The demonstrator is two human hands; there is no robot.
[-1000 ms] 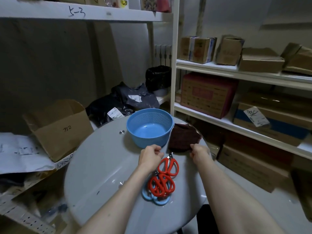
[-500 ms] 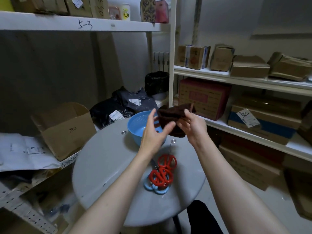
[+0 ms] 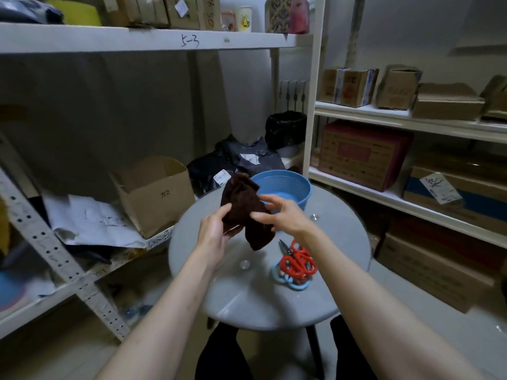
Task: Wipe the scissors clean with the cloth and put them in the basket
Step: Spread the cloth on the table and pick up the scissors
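While in left grip (image 3: 212, 233), cloth (image 3: 241, 200) aloft

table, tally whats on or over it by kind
cloth: 1
basket: 1
scissors: 3, as far as the overlapping pile shows (2 red, 1 blue)
total: 5

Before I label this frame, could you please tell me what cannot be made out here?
Head view:
scissors: handles overlap, so pairs cannot be counted.
basket: near rim hidden by the cloth and right hand.
left hand: fingertips hidden behind the cloth.
box labels: too small.
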